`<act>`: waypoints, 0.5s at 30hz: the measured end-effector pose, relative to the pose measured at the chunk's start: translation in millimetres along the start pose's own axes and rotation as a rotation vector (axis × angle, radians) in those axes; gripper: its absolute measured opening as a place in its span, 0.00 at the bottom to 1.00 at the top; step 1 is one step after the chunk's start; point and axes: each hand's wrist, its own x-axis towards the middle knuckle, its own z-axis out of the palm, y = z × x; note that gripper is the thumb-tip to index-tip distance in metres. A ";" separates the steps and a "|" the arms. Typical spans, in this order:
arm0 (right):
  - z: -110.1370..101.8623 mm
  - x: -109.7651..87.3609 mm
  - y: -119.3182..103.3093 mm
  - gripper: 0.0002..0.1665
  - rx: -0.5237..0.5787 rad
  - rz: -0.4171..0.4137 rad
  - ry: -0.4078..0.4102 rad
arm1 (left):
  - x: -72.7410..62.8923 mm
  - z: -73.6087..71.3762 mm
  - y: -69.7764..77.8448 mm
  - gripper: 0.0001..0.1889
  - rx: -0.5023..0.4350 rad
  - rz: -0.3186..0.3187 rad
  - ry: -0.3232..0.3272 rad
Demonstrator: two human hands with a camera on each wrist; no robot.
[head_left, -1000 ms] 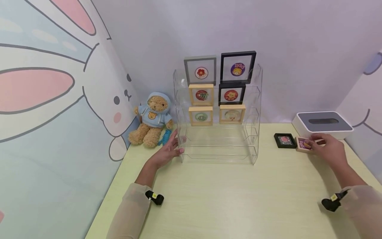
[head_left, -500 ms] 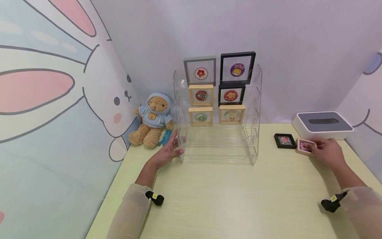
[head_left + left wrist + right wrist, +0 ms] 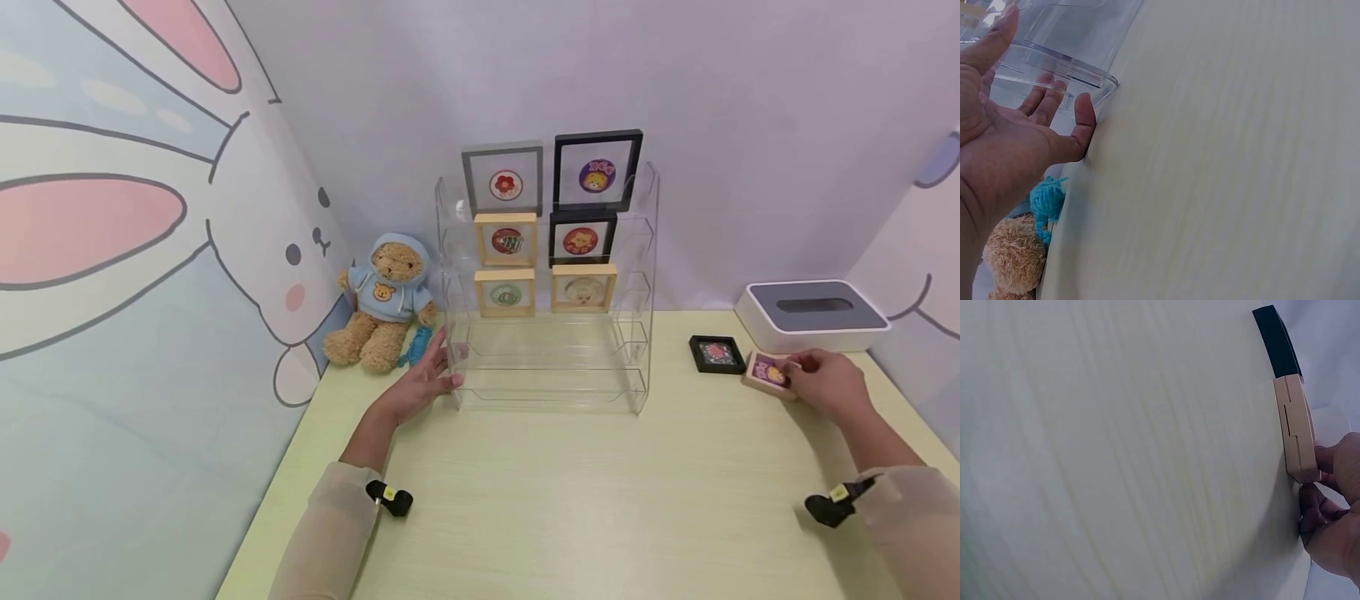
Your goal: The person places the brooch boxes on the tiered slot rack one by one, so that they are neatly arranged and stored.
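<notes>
At the right of the head view, my right hand (image 3: 831,387) pinches the right end of a small light-wood picture frame (image 3: 765,372) with a purple and yellow picture. The frame lies low at the table; in the right wrist view its thick side (image 3: 1298,428) shows, with curled fingers (image 3: 1310,509) at its lower end. A small black frame (image 3: 716,355) lies beside it on the left. My left hand (image 3: 412,390) rests against the left side of a clear acrylic display rack (image 3: 551,382), its fingers loosely spread. Several framed pictures stand on the rack's upper tiers.
A teddy bear (image 3: 382,312) in a blue hoodie sits left of the rack, with blue yarn (image 3: 417,343) beside it. A white box with a grey slotted top (image 3: 813,321) stands behind my right hand. Walls close off the back and sides.
The wooden frame has turned slightly and its right end has come toward me, with my right hand shifting on it. My left hand stays at the rack.
</notes>
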 end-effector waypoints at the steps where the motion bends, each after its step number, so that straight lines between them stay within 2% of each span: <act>1: -0.7 -0.2 0.1 0.25 -0.005 -0.014 0.004 | -0.1 0.0 -0.1 0.54 0.000 0.003 0.002; 7: -5.6 -1.2 -0.1 0.23 -0.040 -0.105 0.033 | -0.6 0.0 -0.3 0.55 -0.001 0.011 0.008; 11: -7.6 -1.7 0.8 0.25 -0.029 -0.100 0.018 | -0.7 0.5 0.1 0.55 -0.001 0.012 0.005; 15: -8.3 -3.1 3.9 0.33 -0.029 -0.091 0.017 | -0.5 0.7 0.2 0.55 -0.007 0.010 -0.002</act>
